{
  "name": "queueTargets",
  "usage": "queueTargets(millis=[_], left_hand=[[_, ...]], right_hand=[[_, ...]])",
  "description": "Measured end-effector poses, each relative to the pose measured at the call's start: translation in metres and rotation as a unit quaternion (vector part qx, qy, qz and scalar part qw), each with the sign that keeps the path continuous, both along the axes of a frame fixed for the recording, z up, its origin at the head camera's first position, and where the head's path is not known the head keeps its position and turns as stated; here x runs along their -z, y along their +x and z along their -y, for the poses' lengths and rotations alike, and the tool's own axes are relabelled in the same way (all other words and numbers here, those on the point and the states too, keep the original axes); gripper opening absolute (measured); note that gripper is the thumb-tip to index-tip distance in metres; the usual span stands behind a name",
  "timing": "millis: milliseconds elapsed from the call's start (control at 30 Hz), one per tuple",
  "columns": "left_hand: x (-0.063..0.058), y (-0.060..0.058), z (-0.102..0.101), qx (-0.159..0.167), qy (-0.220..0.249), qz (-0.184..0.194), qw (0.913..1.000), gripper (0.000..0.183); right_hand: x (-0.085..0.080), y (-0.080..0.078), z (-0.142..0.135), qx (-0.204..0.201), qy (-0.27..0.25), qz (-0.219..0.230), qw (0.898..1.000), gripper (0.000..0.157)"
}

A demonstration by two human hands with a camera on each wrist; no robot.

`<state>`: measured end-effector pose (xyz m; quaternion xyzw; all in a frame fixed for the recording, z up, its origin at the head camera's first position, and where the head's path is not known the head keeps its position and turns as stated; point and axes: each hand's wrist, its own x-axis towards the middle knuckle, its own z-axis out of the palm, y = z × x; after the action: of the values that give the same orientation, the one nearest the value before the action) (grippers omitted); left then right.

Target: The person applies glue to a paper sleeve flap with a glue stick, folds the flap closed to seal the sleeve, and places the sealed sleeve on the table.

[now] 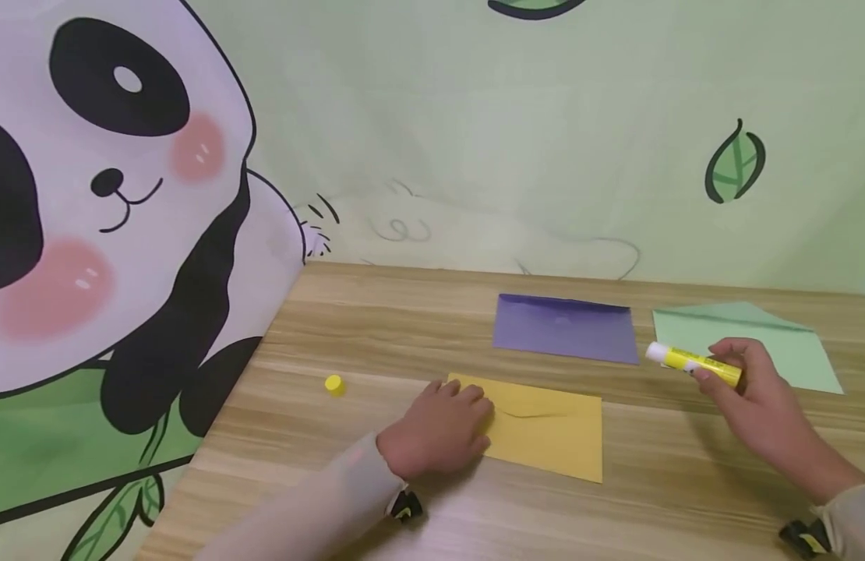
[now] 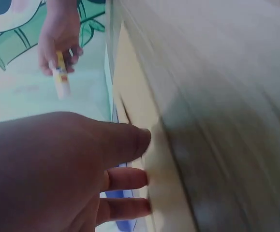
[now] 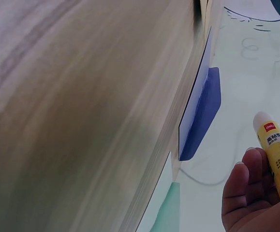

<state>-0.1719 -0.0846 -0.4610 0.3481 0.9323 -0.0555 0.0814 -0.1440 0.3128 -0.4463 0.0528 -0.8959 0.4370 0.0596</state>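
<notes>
My left hand (image 1: 438, 430) rests on the left end of a yellow envelope (image 1: 545, 440), its fingertips touching the paper and its palm facing down. The envelope's flap is folded over and lifts slightly at the middle. In my right hand (image 1: 764, 401) I hold a yellow glue stick (image 1: 700, 365) above the table, pinched between thumb and fingers. Its white end points left; the right wrist view shows the printed label on the glue stick (image 3: 277, 154). A small yellow cap (image 1: 334, 385) lies on the table, left of my left hand.
Behind the yellow envelope lies a purple envelope (image 1: 566, 331) with its flap raised. A mint green envelope (image 1: 790, 351) with a raised flap lies at the right, partly behind my right hand. The wooden table (image 1: 376, 304) ends at a panda-painted backdrop (image 1: 545, 140).
</notes>
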Motion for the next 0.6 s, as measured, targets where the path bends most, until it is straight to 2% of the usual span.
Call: queueTargets(millis=[133,267,333,400,600], left_hand=[[-0.002,-0.001,0.009,-0.014,0.001,-0.021,0.9997,0.036],[0.001,-0.002,0.012,-0.045,0.018,-0.049,0.9976,0.038],[0.002,-0.002,0.014,-0.066,0.029,-0.052,0.9961,0.041],[0.004,-0.003,0.017,-0.083,0.031,-0.047,0.9949,0.045],[0.000,-0.009,0.025,-0.111,0.036,0.015,0.9930,0.052]], right_hand=[[0.000,0.002,-0.001,0.002,-0.002,-0.008,1.000,0.038],[-0.002,0.003,-0.001,0.003,0.005,-0.008,1.000,0.039],[-0.003,0.004,0.000,0.003,0.011,-0.009,1.000,0.042],[-0.004,0.003,0.000,0.003,0.016,-0.008,1.000,0.043],[-0.009,0.007,0.006,0.002,0.033,-0.012,0.999,0.039]])
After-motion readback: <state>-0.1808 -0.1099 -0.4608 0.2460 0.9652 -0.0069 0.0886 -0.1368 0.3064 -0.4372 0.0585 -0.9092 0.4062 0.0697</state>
